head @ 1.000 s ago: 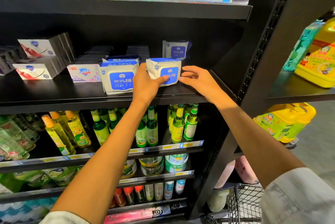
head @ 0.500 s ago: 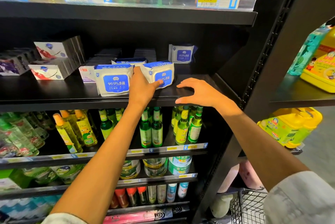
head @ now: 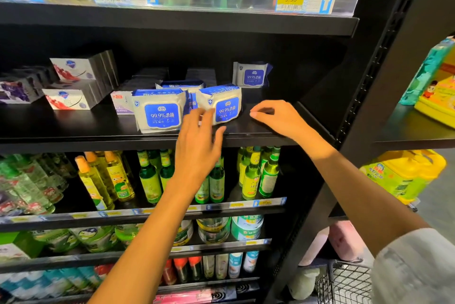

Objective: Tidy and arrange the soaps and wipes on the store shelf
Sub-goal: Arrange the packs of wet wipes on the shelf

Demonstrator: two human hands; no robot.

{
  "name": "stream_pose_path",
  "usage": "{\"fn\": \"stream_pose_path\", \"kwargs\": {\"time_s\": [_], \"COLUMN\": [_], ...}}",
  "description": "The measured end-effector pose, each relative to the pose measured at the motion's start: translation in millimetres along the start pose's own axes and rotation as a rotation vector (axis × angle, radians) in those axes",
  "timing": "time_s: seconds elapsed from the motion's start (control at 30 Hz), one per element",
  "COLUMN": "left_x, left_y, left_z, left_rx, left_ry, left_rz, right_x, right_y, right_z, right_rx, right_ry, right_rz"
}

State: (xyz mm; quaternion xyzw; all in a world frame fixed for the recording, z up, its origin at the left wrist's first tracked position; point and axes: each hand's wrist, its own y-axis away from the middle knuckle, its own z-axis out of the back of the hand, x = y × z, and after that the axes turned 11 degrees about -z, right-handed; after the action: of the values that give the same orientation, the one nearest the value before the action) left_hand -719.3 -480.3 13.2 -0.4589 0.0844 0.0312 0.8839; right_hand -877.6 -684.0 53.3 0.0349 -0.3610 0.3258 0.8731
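Nearest us, our left hand (head: 197,141) hangs at the front edge of the shelf (head: 73,129), its grip spread loose, fingertips in front of the lower left corner of the right wipes pack (head: 222,105); whether they touch it we cannot tell. Our right hand (head: 278,119) rests on the bare shelf just right of that pack, fingers curled, pinching nothing.

We judge the step in hand to be squaring the wipes into a front row. The right pack leans and sits askew beside the left wipes pack (head: 160,113), so the next move calls for a light push to set it upright and flush.

Both are soft white pouches with blue labels. Farther in, a third pack (head: 181,85) hides behind them, a lone pack (head: 252,74) stands at the far right, and boxed soaps (head: 73,82) are stacked at far left.
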Motion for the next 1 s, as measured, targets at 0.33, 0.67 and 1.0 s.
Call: {"fn": "stream_pose_path", "kwargs": {"time_s": [0.33, 0.67, 1.0], "left_x": [13, 20, 18], "left_y": [-44, -49, -53], "left_z": [-29, -33, -33], "left_rx": [0.606, 0.587, 0.582], "left_ry": [0.066, 0.146, 0.139], "left_rz": [-0.343, -0.191, -0.132], "right_x": [-16, -34, -27], "right_y": [-90, -180, -206], "right_z": [0, -1, 3], "right_rx": [-0.239, -0.312, -0.305], "right_ry": [-0.32, -0.438, -0.575], "right_rz": [-0.264, -0.353, -0.286]}}
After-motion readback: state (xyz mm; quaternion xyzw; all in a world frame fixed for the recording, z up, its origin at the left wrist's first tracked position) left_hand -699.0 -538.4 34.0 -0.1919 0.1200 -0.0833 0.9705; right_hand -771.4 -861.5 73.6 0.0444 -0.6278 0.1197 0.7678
